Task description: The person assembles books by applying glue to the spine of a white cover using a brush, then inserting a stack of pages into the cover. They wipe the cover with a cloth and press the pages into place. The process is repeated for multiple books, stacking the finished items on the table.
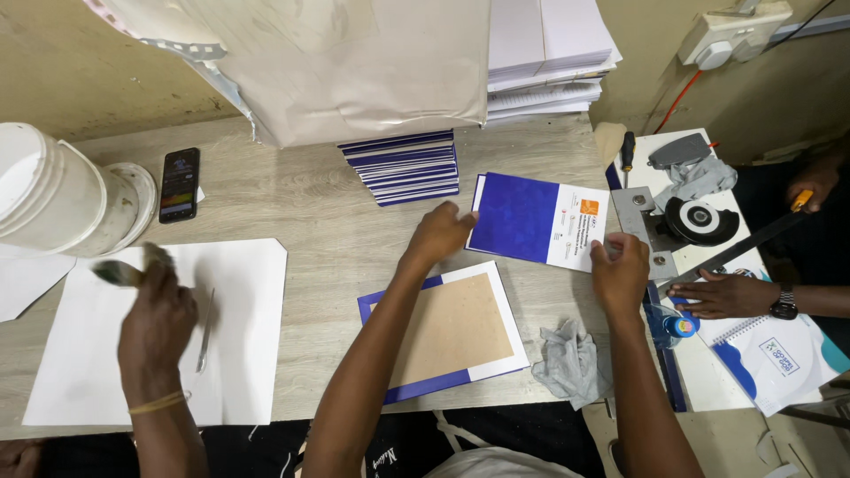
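Glossy blue-and-white card cover (538, 220), matt brown board (453, 328), crumpled grey cloth (571, 363), pale wood-grain tabletop (336, 221).

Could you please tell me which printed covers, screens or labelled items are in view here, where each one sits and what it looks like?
Printed cover: held flat by the left hand and right hand; rectangular, blue with a white panel and orange patch.
Phone: upper left of the table, black, screen lit.
Stack of covers: behind it, blue and white edges.
Spiral notebook: far right, white, blue and teal.
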